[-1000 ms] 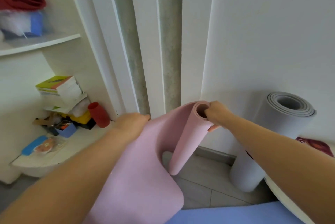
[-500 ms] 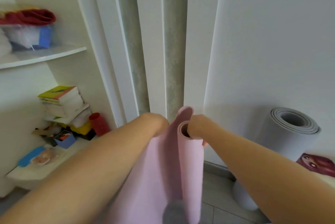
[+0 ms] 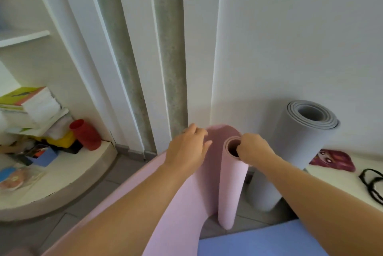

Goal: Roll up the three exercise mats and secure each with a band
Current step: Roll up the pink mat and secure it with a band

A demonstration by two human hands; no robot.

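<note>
Pink mat (image 3: 232, 183): partly rolled, it stands upright on the floor (image 3: 128, 173) in front of me, with the roll at right and the loose sheet running left and near. My right hand (image 3: 253, 150) grips the roll's top rim, fingers curled into the core. My left hand (image 3: 186, 148) lies against the loose sheet near its top edge, fingers fairly straight. The foam looks light, soft and springy, so it will likely unwind if released; hold the rim and keep tension. Room is tight: the wall (image 3: 290, 48) is far, a rolled grey mat (image 3: 290, 152) just right, and a blue mat (image 3: 269, 241) near. The freest floor lies left.
</note>
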